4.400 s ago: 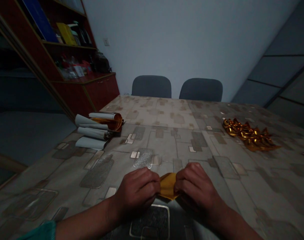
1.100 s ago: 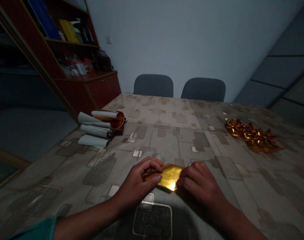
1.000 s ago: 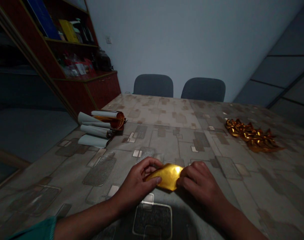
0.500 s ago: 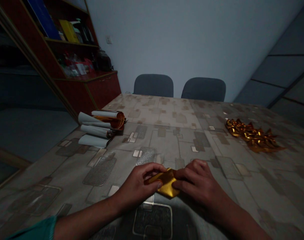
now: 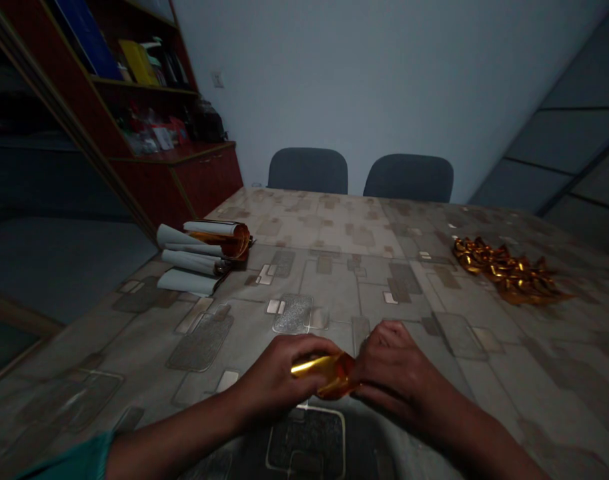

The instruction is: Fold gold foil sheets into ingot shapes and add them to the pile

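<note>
A folded piece of shiny gold foil paper (image 5: pixel 329 375) is held between both hands, just above the near part of the table. My left hand (image 5: pixel 289 367) grips its left side, fingers over the top and thumb at the front. My right hand (image 5: pixel 397 367) is closed on the right end, its fingertips partly hidden behind the knuckles. The paper looks rounded and partly opened, with an orange-gold fold showing near the right fingers.
On the patterned tablecloth (image 5: pixel 334 280), rolled sheets of foil paper with pale backs (image 5: pixel 204 257) lie at left. Several folded gold foil pieces (image 5: pixel 507 270) sit in rows at right. Two grey chairs (image 5: pixel 308 170) stand beyond the far edge, and a red-brown cabinet (image 5: pixel 204 177) is at back left.
The gold foil paper has gone from a flat, folded shape to a more rounded, opened one. Both hands have shifted slightly and hold it more tightly.
</note>
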The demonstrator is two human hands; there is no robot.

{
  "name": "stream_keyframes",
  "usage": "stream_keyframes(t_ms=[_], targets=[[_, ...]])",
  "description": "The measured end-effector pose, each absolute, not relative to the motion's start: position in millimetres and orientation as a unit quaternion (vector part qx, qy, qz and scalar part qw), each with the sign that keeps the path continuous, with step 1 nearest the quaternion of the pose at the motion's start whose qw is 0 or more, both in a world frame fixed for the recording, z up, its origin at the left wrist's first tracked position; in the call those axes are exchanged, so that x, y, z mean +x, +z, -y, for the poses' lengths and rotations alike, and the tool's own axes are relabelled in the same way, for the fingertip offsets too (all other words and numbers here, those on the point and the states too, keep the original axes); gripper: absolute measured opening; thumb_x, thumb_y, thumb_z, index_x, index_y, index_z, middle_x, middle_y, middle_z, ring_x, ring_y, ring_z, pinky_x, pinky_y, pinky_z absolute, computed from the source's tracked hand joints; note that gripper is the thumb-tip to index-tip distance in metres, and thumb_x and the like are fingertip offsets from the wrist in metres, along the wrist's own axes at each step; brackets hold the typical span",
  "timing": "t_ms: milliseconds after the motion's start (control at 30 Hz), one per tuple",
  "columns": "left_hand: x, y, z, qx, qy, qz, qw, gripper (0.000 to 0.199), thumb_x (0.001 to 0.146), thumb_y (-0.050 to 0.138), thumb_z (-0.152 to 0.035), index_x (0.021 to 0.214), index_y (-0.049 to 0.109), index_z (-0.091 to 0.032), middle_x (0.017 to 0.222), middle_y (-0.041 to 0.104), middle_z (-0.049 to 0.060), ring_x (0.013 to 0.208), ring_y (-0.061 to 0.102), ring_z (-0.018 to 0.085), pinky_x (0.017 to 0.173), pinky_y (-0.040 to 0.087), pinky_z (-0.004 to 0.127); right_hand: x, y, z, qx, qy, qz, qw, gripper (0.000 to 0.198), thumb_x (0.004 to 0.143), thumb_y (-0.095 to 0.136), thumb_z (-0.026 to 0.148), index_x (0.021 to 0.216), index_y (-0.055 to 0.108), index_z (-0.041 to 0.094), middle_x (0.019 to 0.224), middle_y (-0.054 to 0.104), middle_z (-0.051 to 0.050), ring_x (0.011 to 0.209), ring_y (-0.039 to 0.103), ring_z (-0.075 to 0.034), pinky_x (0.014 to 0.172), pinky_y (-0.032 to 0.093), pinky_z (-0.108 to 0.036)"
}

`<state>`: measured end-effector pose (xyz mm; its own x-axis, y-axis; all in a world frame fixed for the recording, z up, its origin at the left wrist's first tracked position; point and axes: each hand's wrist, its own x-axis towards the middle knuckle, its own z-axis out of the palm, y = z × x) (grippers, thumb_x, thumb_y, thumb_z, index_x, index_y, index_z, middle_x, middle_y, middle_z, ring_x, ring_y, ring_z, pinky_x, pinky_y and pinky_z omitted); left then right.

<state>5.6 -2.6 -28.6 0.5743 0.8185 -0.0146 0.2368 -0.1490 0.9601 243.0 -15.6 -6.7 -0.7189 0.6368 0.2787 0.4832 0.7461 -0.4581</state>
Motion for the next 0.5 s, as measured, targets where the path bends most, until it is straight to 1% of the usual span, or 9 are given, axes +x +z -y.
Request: stream_keyframes(t_ms=[67, 133, 200, 300, 367, 433, 500], targets=[[6, -28, 3, 0.758, 0.261, -0.347, 0.487, 0.034, 0.078, 0.066, -0.008, 0.109, 0.071, -0.020, 0.107, 0.073, 0.003, 0.099, 0.066, 0.020, 0.090, 0.048, 0.030, 243, -7, 15, -0.319, 0.223, 0.901, 0.193, 0.013, 0.099, 0.058, 0.028, 0.094, 0.069, 0.022, 0.080, 0.068, 0.001, 0.082, 0.056, -0.017, 0.086, 0.032, -0.037], [6, -29, 4, 0.785, 0.260, -0.323, 0.461, 0.035, 0.079, 0.067, -0.008, 0.112, 0.070, -0.020, 0.111, 0.072, 0.004, 0.103, 0.065, 0.019, 0.093, 0.046, 0.030, 244, -9, 15, -0.326, 0.253, 0.893, 0.179, 0.009, 0.097, 0.061, 0.027, 0.096, 0.069, 0.023, 0.081, 0.068, 0.002, 0.083, 0.058, -0.017, 0.086, 0.033, -0.036], [6, -31, 6, 0.798, 0.254, -0.316, 0.445, 0.033, 0.082, 0.067, -0.011, 0.114, 0.068, -0.020, 0.113, 0.071, 0.004, 0.103, 0.065, 0.018, 0.092, 0.047, 0.029, 245, -11, 15, -0.334, 0.272, 0.886, 0.174, 0.007, 0.096, 0.062, 0.026, 0.097, 0.069, 0.024, 0.083, 0.069, 0.002, 0.085, 0.059, -0.017, 0.087, 0.034, -0.037], [6, -34, 8, 0.825, 0.237, -0.319, 0.402, 0.029, 0.086, 0.065, -0.015, 0.114, 0.066, -0.021, 0.107, 0.072, 0.003, 0.098, 0.064, 0.018, 0.086, 0.047, 0.029, 245, -12, 16, -0.347, 0.286, 0.875, 0.179, 0.007, 0.095, 0.063, 0.023, 0.097, 0.069, 0.024, 0.084, 0.071, 0.002, 0.087, 0.060, -0.018, 0.087, 0.034, -0.037], [6, -36, 9, 0.846, 0.236, -0.307, 0.366, 0.029, 0.087, 0.066, -0.016, 0.115, 0.064, -0.022, 0.107, 0.071, 0.003, 0.098, 0.061, 0.019, 0.087, 0.045, 0.030, 244, -13, 18, -0.363, 0.287, 0.867, 0.183, 0.006, 0.094, 0.064, 0.021, 0.096, 0.069, 0.024, 0.082, 0.070, 0.002, 0.086, 0.060, -0.018, 0.086, 0.035, -0.037], [6, -37, 10, 0.860, 0.240, -0.300, 0.337, 0.027, 0.088, 0.065, -0.017, 0.114, 0.063, -0.023, 0.108, 0.069, 0.002, 0.100, 0.059, 0.019, 0.089, 0.043, 0.032, 242, -14, 18, -0.387, 0.285, 0.857, 0.185, 0.006, 0.091, 0.067, 0.019, 0.093, 0.069, 0.024, 0.081, 0.068, 0.001, 0.085, 0.059, -0.018, 0.083, 0.037, -0.036], [6, -38, 10, 0.864, 0.238, -0.307, 0.321, 0.021, 0.089, 0.065, -0.018, 0.109, 0.063, -0.023, 0.106, 0.067, 0.002, 0.099, 0.058, 0.019, 0.087, 0.042, 0.032, 240, -17, 18, -0.410, 0.290, 0.843, 0.192, 0.009, 0.086, 0.070, 0.015, 0.089, 0.068, 0.023, 0.080, 0.066, 0.002, 0.082, 0.058, -0.018, 0.080, 0.038, -0.034]])
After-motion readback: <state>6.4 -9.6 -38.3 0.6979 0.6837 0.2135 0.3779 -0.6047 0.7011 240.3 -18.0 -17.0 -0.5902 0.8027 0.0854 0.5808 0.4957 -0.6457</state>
